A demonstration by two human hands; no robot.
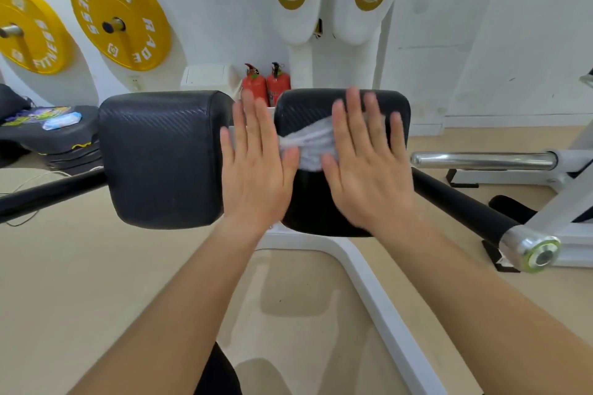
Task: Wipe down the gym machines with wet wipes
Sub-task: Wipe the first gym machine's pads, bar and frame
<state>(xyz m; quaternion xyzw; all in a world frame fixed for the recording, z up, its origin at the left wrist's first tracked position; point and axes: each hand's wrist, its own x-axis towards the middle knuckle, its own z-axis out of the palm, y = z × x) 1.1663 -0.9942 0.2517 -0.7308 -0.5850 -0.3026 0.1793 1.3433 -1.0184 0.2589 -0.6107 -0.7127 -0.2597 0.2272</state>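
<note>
While both bare arms reached forward in the head view, the right hand lay flat on the right pad, a black cushion of the machine. Its fingers were straight and spread, gripping nothing, and pressed a bunched white wet wipe against the pad. The wipe sat across the pad's upper left part, and its left end reached the pad's left edge. The left hand was flat too, fingers straight and held close together, over the gap between this pad and the left pad, with its thumb touching the wipe's left end. A black handle bar with a chrome cap stuck out beyond the right pad's right edge. Past the pads' far edges stood two red fire extinguishers on the floor and yellow weight plates on a white rack. A wipes packet lay on stacked black mats at far left.
</note>
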